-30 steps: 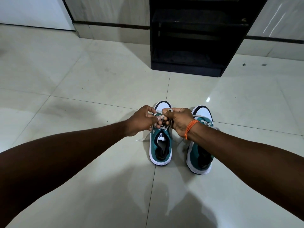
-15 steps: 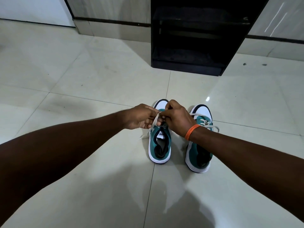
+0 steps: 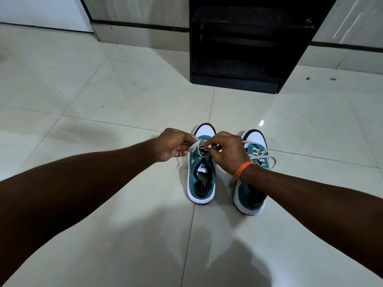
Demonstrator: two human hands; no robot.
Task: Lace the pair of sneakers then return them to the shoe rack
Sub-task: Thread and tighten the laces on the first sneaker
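Sneakers sit side by side on the tiled floor (image 3: 103, 96), toes pointing at the black shoe rack (image 3: 244, 48) against the wall. The left sneaker (image 3: 201, 179) is being laced: the left hand (image 3: 173, 145) has its grip pinched shut on a pale lace (image 3: 192, 146), and the right hand (image 3: 229, 151), with an orange band (image 3: 242, 168) on its wrist, pinches the lace over the eyelets. The right sneaker (image 3: 251, 193) lies just beside it, its laces loose.

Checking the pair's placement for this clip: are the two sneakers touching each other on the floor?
Apart. The head view shows a strip of bare floor tile between the left sneaker and the right sneaker.
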